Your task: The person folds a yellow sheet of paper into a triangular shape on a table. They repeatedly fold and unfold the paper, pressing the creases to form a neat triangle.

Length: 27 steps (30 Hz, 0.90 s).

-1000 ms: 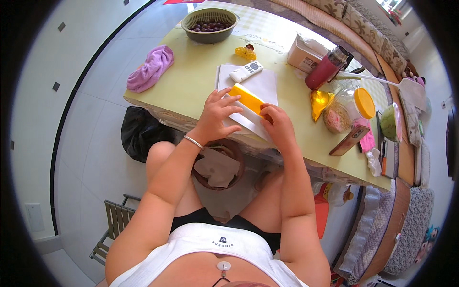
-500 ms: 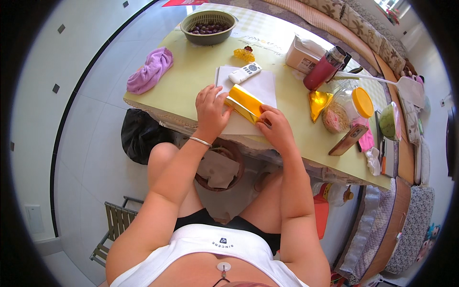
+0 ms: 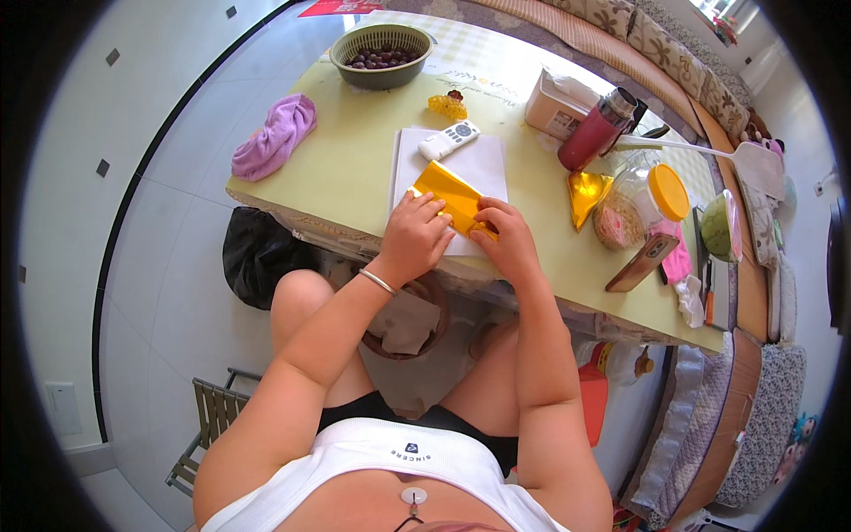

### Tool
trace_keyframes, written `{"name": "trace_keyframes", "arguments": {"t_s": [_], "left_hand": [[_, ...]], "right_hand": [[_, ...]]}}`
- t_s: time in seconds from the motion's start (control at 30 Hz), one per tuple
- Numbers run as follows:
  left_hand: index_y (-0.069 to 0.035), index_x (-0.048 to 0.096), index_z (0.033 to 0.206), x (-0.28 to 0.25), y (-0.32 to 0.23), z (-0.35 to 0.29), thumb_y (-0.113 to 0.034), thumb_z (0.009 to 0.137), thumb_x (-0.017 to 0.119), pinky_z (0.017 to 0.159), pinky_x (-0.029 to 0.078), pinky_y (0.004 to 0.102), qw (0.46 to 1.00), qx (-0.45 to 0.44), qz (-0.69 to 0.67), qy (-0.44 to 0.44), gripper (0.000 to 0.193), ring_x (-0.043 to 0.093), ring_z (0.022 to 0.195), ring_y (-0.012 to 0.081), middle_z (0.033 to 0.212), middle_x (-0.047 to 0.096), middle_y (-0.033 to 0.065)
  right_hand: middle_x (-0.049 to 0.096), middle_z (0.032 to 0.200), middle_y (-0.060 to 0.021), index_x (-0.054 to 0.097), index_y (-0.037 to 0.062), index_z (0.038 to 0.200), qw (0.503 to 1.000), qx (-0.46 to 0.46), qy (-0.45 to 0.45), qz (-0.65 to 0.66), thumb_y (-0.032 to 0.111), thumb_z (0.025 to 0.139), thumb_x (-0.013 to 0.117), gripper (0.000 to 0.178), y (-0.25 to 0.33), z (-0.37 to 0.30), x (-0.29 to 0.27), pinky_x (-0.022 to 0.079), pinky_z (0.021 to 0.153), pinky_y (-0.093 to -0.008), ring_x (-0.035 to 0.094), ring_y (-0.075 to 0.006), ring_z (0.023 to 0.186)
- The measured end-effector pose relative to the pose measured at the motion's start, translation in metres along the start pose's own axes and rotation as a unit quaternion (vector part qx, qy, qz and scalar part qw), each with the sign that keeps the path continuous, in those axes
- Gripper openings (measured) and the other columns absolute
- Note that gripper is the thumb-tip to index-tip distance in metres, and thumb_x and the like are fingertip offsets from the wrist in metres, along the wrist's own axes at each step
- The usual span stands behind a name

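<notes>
A sheet of shiny gold paper (image 3: 452, 191) lies over a stack of white paper (image 3: 493, 163) near the table's front edge. My left hand (image 3: 413, 234) has its fingers bent over the sheet's near left part, pressing it down. At the sheet's right end, my right hand (image 3: 509, 238) pinches the near corner between thumb and fingers. A white remote control (image 3: 448, 140) rests on the white paper just beyond the gold sheet. To the right lies a folded gold piece (image 3: 587, 197), roughly triangular. The underside of the sheet is hidden by my fingers.
Around the table (image 3: 355, 168) stand a basket of dark round fruit (image 3: 379, 78), a purple cloth (image 3: 275, 138), a yellow hair claw (image 3: 448, 105), a tissue box (image 3: 555, 105), a red thermos (image 3: 596, 133), a yellow-lidded jar (image 3: 620, 220), a propped phone (image 3: 640, 263) and a cut melon (image 3: 720, 227).
My left hand has slid nearer and to the right, onto the near part of the gold sheet. The sheet's far part now lies flatter and wider. My right hand stays at its right end.
</notes>
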<state>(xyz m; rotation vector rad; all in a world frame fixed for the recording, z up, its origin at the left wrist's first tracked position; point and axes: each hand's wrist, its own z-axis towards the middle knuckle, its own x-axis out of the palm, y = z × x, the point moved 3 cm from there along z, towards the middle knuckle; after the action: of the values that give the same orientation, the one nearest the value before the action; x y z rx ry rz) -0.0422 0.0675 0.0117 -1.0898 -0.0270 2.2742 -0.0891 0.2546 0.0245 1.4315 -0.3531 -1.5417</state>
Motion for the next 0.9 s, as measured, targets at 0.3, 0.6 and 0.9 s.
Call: {"name": "trace_keyframes", "arguments": {"t_s": [0.3, 0.6, 0.9], "left_hand": [[-0.005, 0.073, 0.102, 0.006, 0.002, -0.003, -0.023, 0.087, 0.073, 0.112, 0.038, 0.0546, 0.999, -0.032, 0.002, 0.016, 0.024, 0.06, 0.124, 0.0366, 0.119, 0.069, 0.0168], [-0.007, 0.074, 0.097, -0.014, 0.009, 0.008, -0.035, 0.079, 0.08, 0.106, 0.037, 0.0531, 0.99, -0.135, -0.004, 0.029, 0.034, 0.053, 0.126, 0.035, 0.123, 0.068, 0.0108], [-0.017, 0.073, 0.11, -0.008, 0.025, 0.005, -0.016, 0.078, 0.075, 0.12, 0.017, 0.0656, 0.985, -0.08, -0.06, 0.141, 0.033, 0.034, 0.149, 0.0357, 0.138, 0.064, 0.0044]], "right_hand": [[0.07, 0.12, -0.0142, 0.073, 0.0021, 0.103, 0.995, -0.026, -0.048, -0.087, -0.001, 0.084, 0.07, 0.02, -0.02, -0.001, -0.018, 0.054, 0.093, -0.0352, 0.065, -0.0304, 0.11], [0.074, 0.088, -0.0144, 0.074, -0.0005, 0.102, 0.982, 0.127, 0.113, 0.08, 0.011, 0.09, 0.071, 0.017, 0.007, -0.013, -0.022, 0.054, 0.072, -0.033, 0.069, -0.0244, 0.075], [0.066, 0.125, -0.0178, 0.065, 0.0042, 0.128, 0.979, -0.077, -0.113, -0.153, 0.012, 0.085, 0.075, 0.044, -0.019, 0.015, -0.004, 0.048, 0.102, -0.0429, 0.059, -0.0366, 0.117]]}}
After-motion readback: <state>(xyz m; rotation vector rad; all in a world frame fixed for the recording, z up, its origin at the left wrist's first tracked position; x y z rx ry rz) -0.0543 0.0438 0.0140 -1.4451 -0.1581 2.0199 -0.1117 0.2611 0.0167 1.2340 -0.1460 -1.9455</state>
